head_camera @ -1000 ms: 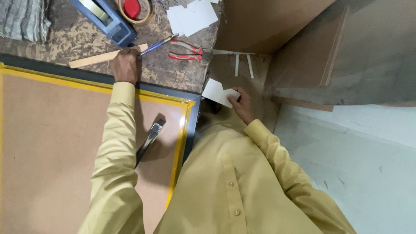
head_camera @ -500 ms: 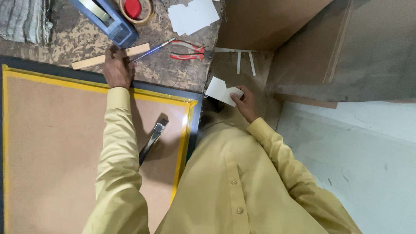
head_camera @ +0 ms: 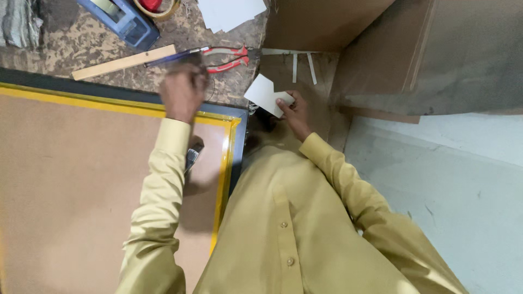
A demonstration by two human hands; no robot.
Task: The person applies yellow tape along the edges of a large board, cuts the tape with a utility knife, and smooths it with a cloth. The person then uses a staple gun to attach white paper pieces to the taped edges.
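Note:
My left hand reaches over the board's top edge to the worn tabletop. Its blurred fingers are at the near end of a blue pen and a wooden ruler; whether it grips either is unclear. My right hand holds a small white card beside the table's edge, above my yellow shirt. A brown board with yellow tape border in a black frame lies under my left arm. A brush rests on it, partly hidden by my sleeve.
Red-handled pliers lie next to the pen. A blue tape dispenser, a tape roll, white sheets and grey cloth sit farther back. Cardboard sheets lean at the right above a pale floor.
My left hand has slid to the right along the table, from the ruler's end toward the pen. My right hand keeps hold of the white card in about the same place.

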